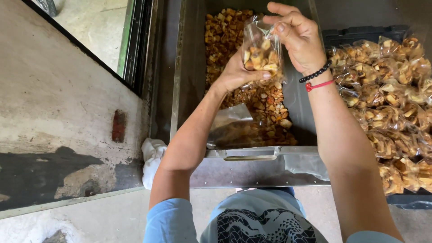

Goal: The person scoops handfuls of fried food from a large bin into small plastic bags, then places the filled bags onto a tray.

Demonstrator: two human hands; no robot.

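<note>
Both hands' grip closed on half-filled clear snack bag (262, 53)

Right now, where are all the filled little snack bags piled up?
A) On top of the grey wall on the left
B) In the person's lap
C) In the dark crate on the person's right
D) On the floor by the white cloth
C: the filled clear bags are heaped in the dark crate on the person's right, beside the metal bin of loose snack pieces.
</note>
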